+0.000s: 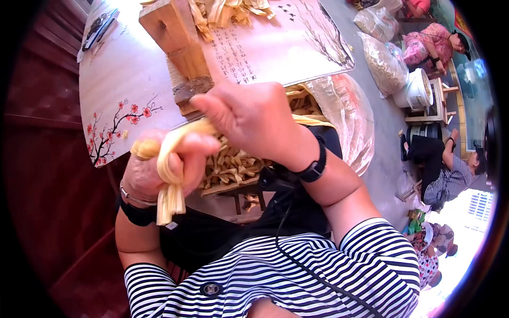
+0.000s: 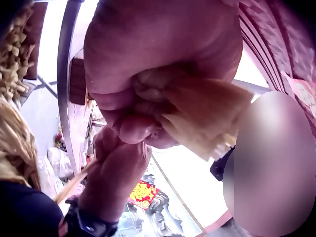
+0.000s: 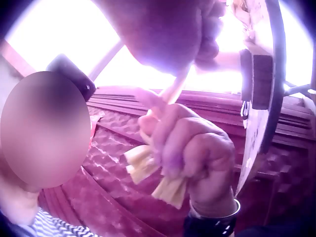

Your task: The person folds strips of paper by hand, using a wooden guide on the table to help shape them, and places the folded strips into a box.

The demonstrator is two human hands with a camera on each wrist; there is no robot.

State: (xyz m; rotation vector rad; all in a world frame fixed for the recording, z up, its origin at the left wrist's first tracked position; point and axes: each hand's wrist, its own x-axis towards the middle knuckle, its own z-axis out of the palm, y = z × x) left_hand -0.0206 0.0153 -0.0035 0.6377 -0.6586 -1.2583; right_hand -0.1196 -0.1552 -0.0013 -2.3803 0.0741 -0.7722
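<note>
My left hand (image 1: 142, 172) grips a bundle of pale yellow flat strips (image 1: 169, 199), looped round its fingers with cut ends hanging down. From there the strips stretch to my right hand (image 1: 260, 119), its fingers curled round their other end and its thumb sticking out. In the left wrist view the frayed ends of the strips (image 2: 205, 116) poke out of the left hand. The right wrist view has the left hand (image 3: 197, 140) clenched on the bundle, a taut strand (image 3: 175, 89) rising to the right hand (image 3: 163, 34). Below both hands lies a heap of knotted yellow pieces (image 1: 236, 167).
A wooden block stand (image 1: 172, 34) rises at the edge of the patterned table (image 1: 297, 47). More loose strips (image 1: 228, 13) lie behind it. A clear plastic bag (image 1: 347, 119) sits by my right arm. Farther right are people, sacks and a white bucket (image 1: 419, 90).
</note>
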